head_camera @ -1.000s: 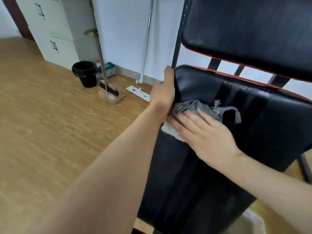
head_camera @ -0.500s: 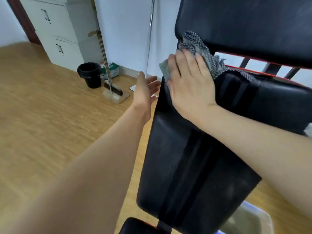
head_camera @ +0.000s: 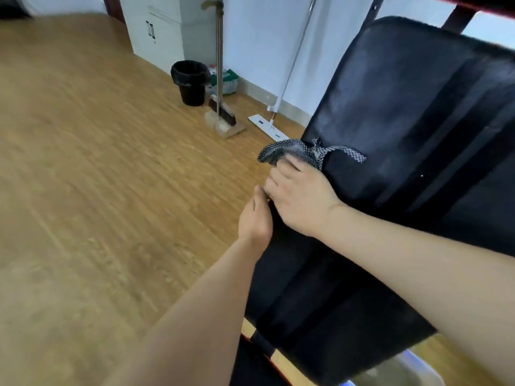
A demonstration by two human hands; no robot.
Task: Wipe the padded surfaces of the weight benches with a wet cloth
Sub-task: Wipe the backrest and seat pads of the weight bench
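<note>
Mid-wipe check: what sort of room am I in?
Likely a small gym or workout room: black padded bench under the cloth, wood-look floor, and a broom, flat mop and bin by the wall.

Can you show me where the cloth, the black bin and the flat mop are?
cloth [head_camera: 296,154]: head view, on its bunched checked fabric.
black bin [head_camera: 191,93]: head view, on its side wall.
flat mop [head_camera: 264,126]: head view, on its white floor plate.

Single head view, close above the bench pad [head_camera: 404,107], looks forward and down, tilted; floor [head_camera: 83,162] left of pad, wall [head_camera: 264,37] beyond it.
</note>
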